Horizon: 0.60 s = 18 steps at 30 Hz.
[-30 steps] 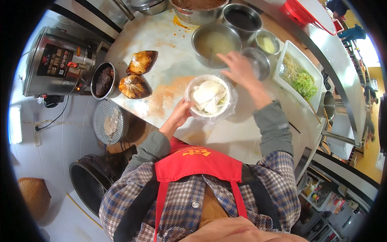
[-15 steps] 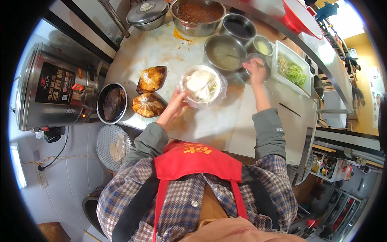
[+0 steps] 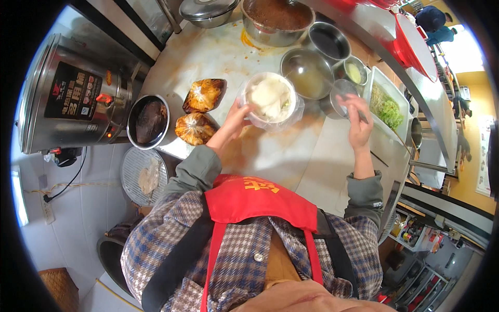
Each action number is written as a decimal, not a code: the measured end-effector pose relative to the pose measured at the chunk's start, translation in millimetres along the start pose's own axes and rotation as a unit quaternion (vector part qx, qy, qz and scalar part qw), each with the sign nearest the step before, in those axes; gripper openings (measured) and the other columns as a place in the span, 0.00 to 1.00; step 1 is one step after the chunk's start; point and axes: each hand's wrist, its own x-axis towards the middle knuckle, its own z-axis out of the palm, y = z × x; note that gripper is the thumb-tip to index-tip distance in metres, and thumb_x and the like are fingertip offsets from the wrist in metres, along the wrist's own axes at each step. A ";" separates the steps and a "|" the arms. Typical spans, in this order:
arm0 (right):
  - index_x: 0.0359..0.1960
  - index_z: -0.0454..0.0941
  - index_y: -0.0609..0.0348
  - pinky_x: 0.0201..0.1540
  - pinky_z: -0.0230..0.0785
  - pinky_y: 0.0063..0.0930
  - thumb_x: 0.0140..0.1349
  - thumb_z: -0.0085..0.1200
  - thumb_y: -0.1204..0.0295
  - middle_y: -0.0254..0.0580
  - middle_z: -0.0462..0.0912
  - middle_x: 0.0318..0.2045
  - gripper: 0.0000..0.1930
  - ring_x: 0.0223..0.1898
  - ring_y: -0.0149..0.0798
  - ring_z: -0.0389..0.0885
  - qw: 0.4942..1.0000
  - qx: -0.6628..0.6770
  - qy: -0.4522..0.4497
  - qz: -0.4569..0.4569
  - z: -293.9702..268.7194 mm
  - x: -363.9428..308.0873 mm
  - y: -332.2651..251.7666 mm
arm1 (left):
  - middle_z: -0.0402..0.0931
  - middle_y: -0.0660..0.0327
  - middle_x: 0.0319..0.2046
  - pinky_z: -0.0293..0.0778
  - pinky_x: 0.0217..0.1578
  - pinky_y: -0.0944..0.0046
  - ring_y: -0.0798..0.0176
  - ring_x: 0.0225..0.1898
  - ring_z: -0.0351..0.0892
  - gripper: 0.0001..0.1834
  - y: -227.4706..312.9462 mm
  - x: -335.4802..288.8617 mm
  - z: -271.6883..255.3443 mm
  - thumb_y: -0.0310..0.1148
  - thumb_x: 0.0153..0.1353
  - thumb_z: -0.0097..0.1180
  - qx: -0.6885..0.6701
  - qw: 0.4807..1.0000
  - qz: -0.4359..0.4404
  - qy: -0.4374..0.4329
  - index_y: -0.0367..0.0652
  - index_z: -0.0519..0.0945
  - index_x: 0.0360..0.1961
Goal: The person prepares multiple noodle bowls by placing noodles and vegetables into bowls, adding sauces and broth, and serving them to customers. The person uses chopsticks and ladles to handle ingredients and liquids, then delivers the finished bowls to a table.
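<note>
Grasping with the left hand [image 3: 236, 124] the side of a plastic-lined white bowl [image 3: 270, 121]; bending right hand [image 3: 358, 115] near a small metal bowl [image 3: 327, 106], cannot tell if grasping anything.

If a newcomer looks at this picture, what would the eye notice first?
Probably the bright red apron, at the lower middle. Then perhaps the white bowl of pale food above it, which the left hand holds at its left side, and the big steel urn at the far left.
</note>
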 end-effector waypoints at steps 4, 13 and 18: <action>0.43 0.74 0.66 0.50 0.73 0.33 0.69 0.46 0.74 0.46 0.79 0.42 0.08 0.46 0.42 0.80 0.989 -0.049 0.094 0.101 -17.8 42.3 71.5 | 0.67 0.54 0.55 0.78 0.49 0.51 0.56 0.53 0.74 0.32 0.9 3.0 1.3 0.34 0.61 0.51 -0.023 1.000 0.006 -0.017 0.42 0.56 0.65; 0.42 0.75 0.64 0.42 0.72 0.26 0.70 0.46 0.66 0.46 0.83 0.35 0.12 0.38 0.39 0.86 0.961 -0.133 0.152 0.187 -24.2 79.8 171.7 | 0.67 0.54 0.57 0.77 0.52 0.50 0.55 0.54 0.74 0.32 9.2 -0.6 9.2 0.32 0.61 0.50 -0.042 0.999 0.018 0.001 0.40 0.55 0.65; 0.40 0.73 0.69 0.40 0.73 0.24 0.70 0.46 0.67 0.47 0.83 0.32 0.13 0.36 0.38 0.87 0.954 -0.078 0.216 0.194 -34.6 81.4 156.6 | 0.68 0.54 0.57 0.77 0.51 0.51 0.56 0.54 0.75 0.32 10.6 0.3 13.1 0.33 0.62 0.48 -0.042 0.999 0.027 -0.013 0.42 0.54 0.66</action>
